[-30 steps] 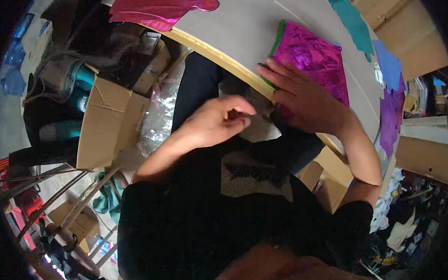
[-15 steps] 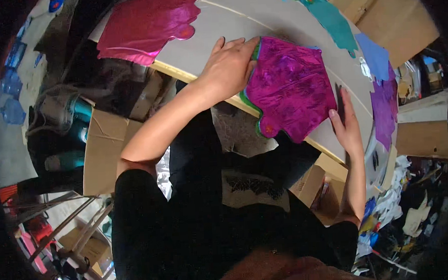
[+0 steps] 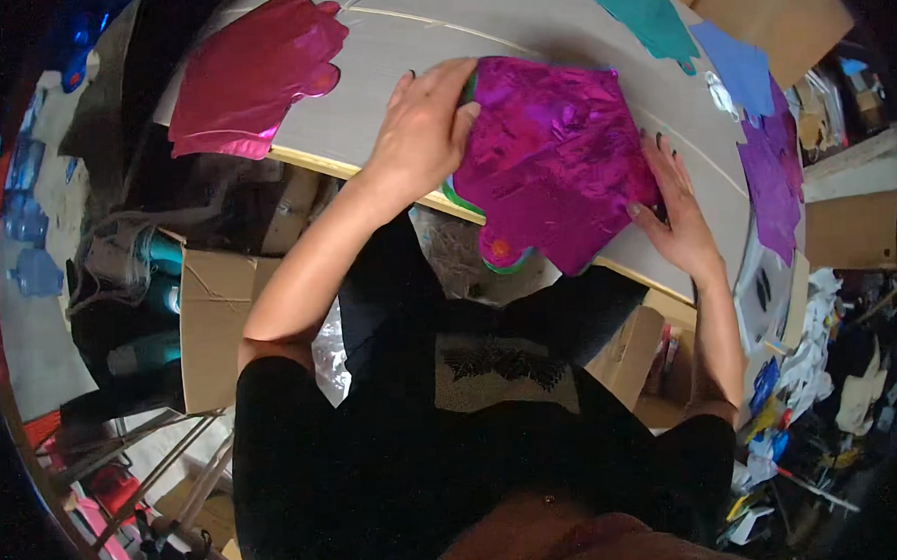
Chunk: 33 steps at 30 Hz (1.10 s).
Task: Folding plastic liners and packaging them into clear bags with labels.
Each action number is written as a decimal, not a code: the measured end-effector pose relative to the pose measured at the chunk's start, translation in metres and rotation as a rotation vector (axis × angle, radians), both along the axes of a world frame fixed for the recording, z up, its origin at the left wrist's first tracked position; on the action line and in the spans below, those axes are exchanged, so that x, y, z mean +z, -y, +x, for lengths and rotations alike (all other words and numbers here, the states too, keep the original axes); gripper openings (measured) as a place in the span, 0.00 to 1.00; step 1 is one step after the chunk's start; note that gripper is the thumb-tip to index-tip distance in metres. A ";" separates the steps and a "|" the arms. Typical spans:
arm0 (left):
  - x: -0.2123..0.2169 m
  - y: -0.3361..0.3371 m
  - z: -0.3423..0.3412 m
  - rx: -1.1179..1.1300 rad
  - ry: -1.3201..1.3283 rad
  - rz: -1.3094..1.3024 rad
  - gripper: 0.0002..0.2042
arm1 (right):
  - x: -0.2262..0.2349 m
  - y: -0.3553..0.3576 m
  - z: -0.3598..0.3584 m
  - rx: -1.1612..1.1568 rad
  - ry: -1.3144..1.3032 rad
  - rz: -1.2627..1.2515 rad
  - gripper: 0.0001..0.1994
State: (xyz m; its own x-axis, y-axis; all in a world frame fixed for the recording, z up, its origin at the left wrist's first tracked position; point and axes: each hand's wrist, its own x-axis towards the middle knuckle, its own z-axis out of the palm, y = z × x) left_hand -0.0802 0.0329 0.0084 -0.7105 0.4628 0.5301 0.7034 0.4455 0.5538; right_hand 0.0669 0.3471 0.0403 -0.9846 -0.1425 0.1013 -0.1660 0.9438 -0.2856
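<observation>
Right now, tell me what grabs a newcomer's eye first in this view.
The shiny magenta foil balloon at the near edge of the grey table stands out first, with the left hand pressing its left side and the right hand at its right edge. A flat pink foil balloon lies at the table's left end, and teal, blue and purple foil pieces line the right.
</observation>
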 end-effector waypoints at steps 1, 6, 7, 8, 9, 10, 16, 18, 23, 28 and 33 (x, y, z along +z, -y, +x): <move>0.000 0.000 -0.001 -0.018 0.004 -0.003 0.23 | 0.001 -0.002 -0.001 0.026 0.003 -0.026 0.37; 0.004 0.002 -0.001 -0.016 0.072 -0.048 0.22 | 0.002 -0.007 -0.014 0.036 0.025 -0.060 0.37; 0.007 0.001 0.001 -0.005 0.112 -0.047 0.22 | 0.004 -0.007 -0.018 0.047 0.025 -0.071 0.36; 0.009 0.000 0.003 -0.016 0.108 -0.047 0.22 | 0.004 -0.008 -0.021 0.066 0.023 -0.082 0.36; 0.011 0.000 0.005 -0.010 0.143 -0.039 0.22 | 0.004 -0.011 -0.022 0.056 0.018 -0.082 0.36; 0.012 -0.001 0.004 -0.003 0.178 -0.031 0.22 | 0.003 -0.014 -0.023 0.067 0.015 -0.078 0.36; 0.006 -0.002 0.002 -0.007 0.108 0.008 0.23 | 0.010 -0.012 -0.037 0.089 -0.004 -0.092 0.33; 0.004 0.000 0.001 0.004 0.069 -0.044 0.23 | 0.011 -0.012 -0.048 0.099 -0.014 -0.079 0.32; 0.001 -0.002 -0.004 0.010 -0.033 -0.114 0.23 | 0.016 -0.007 -0.066 0.149 0.011 -0.171 0.28; 0.017 -0.010 -0.018 -0.013 0.035 -0.102 0.22 | 0.011 -0.017 -0.075 0.103 0.015 -0.214 0.26; 0.021 -0.054 -0.060 -0.265 -0.102 -0.099 0.21 | 0.007 -0.019 -0.079 0.059 0.042 -0.238 0.25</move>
State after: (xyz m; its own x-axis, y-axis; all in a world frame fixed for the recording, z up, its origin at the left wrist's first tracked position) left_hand -0.1404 0.0870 0.0298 -0.5034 0.6782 0.5354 0.8522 0.2875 0.4371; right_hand -0.0116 0.3661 0.0474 -0.9794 -0.1768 0.0975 -0.2017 0.8383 -0.5065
